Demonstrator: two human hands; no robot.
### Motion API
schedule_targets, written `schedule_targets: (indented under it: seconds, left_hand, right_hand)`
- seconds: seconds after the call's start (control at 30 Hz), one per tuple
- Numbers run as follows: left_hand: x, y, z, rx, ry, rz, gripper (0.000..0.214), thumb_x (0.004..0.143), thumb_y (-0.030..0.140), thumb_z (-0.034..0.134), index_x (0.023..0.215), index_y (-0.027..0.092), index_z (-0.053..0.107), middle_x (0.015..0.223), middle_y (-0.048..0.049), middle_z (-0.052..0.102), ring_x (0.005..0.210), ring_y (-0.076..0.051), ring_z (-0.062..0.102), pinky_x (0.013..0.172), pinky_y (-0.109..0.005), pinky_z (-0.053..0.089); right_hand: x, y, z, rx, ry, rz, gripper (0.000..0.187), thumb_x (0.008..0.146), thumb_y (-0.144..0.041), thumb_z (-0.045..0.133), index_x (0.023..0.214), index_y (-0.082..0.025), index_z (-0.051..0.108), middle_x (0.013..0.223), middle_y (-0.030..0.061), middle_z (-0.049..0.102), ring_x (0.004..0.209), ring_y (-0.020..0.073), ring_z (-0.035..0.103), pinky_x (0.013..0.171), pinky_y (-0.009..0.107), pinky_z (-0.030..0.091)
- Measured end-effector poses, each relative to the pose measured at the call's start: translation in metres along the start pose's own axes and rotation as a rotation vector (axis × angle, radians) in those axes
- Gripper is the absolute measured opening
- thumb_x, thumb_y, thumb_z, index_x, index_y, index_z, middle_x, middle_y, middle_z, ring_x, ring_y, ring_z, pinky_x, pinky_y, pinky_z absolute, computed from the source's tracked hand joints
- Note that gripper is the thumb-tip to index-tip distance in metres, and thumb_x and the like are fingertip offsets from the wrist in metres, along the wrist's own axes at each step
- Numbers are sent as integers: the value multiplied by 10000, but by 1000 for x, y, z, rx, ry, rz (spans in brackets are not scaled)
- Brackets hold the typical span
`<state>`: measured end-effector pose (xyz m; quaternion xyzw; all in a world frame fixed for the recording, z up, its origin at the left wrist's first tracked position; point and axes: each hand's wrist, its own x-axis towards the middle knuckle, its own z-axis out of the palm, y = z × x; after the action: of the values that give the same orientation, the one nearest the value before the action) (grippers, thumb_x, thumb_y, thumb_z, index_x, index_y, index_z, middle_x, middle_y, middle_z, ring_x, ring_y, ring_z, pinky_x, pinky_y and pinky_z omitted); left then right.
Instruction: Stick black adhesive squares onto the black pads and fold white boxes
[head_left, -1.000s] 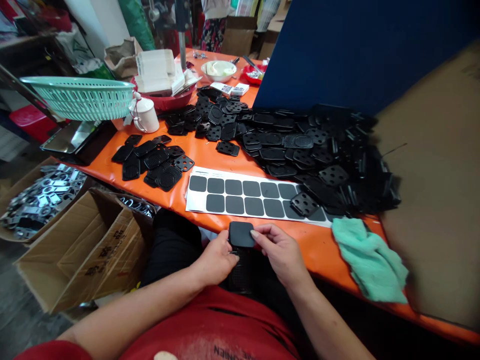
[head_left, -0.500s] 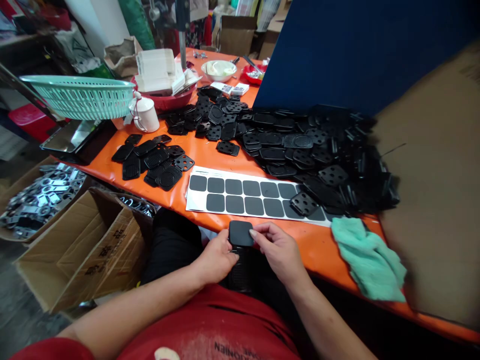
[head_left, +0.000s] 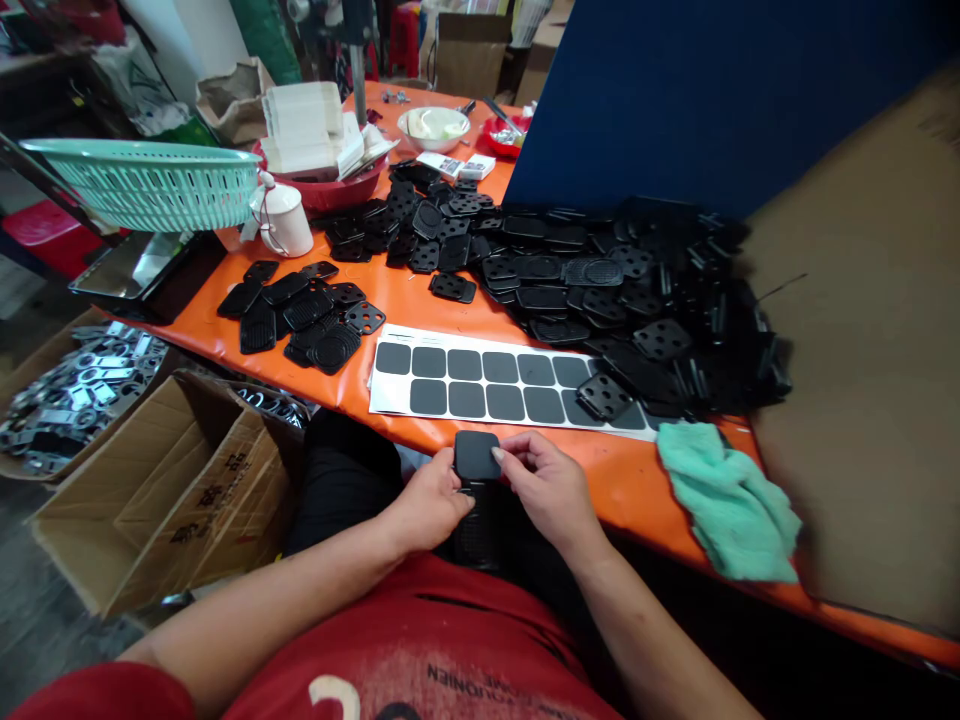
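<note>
At the near edge of the orange-covered table (head_left: 412, 305), in the head view, a dark grey square pad with rounded corners (head_left: 476, 457) lies flat between both hands, above the wearer's lap. The left hand (head_left: 431, 500) grips the pad's left side, its thumb near a black ridged piece (head_left: 478, 535) directly below. The right hand (head_left: 547, 480) pinches the pad's right edge between thumb and fingers. Just beyond the hands, a white backing sheet (head_left: 384, 397) carries two rows of dark grey rounded squares; a black perforated plate (head_left: 604, 396) rests on its right part. Behind the sheet spreads a large heap of black plates (head_left: 592, 270); a smaller black pile (head_left: 300, 315) sits left. A mint-green cloth (head_left: 731, 500) drapes at the table's near right edge.
</note>
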<state>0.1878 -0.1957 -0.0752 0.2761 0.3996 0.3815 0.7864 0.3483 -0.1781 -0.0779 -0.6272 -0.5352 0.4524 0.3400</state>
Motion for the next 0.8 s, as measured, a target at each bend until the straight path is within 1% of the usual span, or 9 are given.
schedule_targets:
  seconds: [0.13,0.27,0.33,0.4,0.47,0.6,0.67,0.73,0.8]
  left_hand:
    - [-2,-3,0,-40,-3,-9,541,587,52,632,1106,166,535,978,-67,687,928,-209,644,739,-273,445]
    - [-6,-3,-1,-67,-41,18,577,612,71,667,1166,177,547,1039,-76,683,982,-214,634,782,-280,447]
    - [-7,-2,-2,-62,-55,36,588,621,83,694,1184,184,558,1062,-79,680,1018,-221,624,830,-295,443]
    - [-8,1,-4,-58,-74,43,581,628,98,720,1184,183,574,1065,-82,683,1040,-231,619,883,-321,433]
    - [-9,3,-5,-73,-109,34,575,640,120,740,1189,183,584,1060,-86,688,1041,-240,622,911,-344,429]
    - [-12,4,-4,-122,-140,15,575,644,155,785,1188,184,600,1058,-84,695,1005,-232,641,895,-339,447]
    - [-12,2,-3,-148,-97,17,521,668,212,797,1155,169,618,1024,-80,703,954,-211,652,878,-324,459]
    - [-11,0,-1,-154,-7,12,440,716,305,779,1100,143,637,947,-77,713,858,-185,661,826,-309,479]
    - [-10,-2,0,-143,77,8,424,744,375,753,1066,124,640,871,-72,715,768,-169,660,758,-299,494]
  right_hand:
    - [-3,-2,1,-166,15,-82,175,848,-389,583,803,-223,617,722,21,681,651,183,626,623,282,468]
    - [-3,-5,-1,-391,41,-237,226,894,-398,518,756,-233,588,665,12,654,582,165,590,594,270,435]
    - [-2,-6,-3,-435,32,-259,269,909,-426,493,751,-230,588,626,3,632,546,155,569,573,263,420]
    - [-1,-7,-6,-367,-13,-220,280,911,-454,489,818,-223,616,639,2,645,552,155,583,571,258,435]
    - [0,-7,-8,-211,-65,-137,301,895,-484,508,878,-209,627,676,10,666,564,158,601,554,254,459]
    - [-1,-8,-6,56,-136,31,337,838,-531,580,833,-194,597,664,0,642,500,139,574,474,242,477]
    - [-5,-11,-3,91,-142,23,325,834,-519,602,829,-195,590,667,-6,630,520,135,574,484,235,488]
    - [-8,-13,1,87,-119,-33,302,839,-496,612,823,-195,596,669,-7,622,551,131,572,501,223,487]
    - [-11,-16,5,94,-100,-58,293,845,-486,613,820,-195,607,653,-14,606,537,122,559,491,214,478]
